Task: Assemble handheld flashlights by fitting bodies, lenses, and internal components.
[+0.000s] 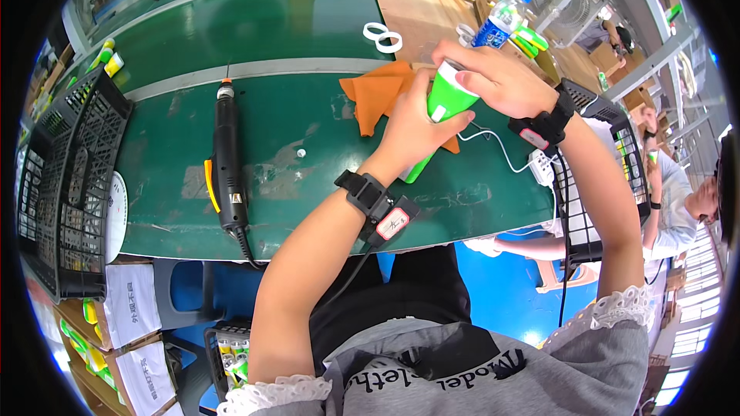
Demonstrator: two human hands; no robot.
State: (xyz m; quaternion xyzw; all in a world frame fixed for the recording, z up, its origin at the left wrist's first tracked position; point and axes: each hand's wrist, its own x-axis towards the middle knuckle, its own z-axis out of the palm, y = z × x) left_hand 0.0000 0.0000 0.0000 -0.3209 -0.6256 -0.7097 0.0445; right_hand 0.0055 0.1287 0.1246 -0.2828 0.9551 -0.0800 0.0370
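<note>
Both hands are together on a green, torch-shaped thing (pixel 447 98) with a wide white end, held above the green table. My left hand (pixel 412 127) wraps round its green body, and the narrower green part shows below that hand. Over the white end lies my right hand (pixel 505 83), its fingers curled round the rim; that end's face is partly hidden. An orange cloth (pixel 376 96) lies on the table just behind my left hand. Two white rings (pixel 389 42) rest farther back, beside a wooden board (pixel 412 11).
A black electric screwdriver (pixel 227 154) with an orange lever lies at the left, its cord over the front edge. Black crates (pixel 73 177) (pixel 582 216) stand at both sides. A water bottle (pixel 499 23), white power strip (pixel 542 168) and cable are to the right. Another person (pixel 678 208) sits at far right.
</note>
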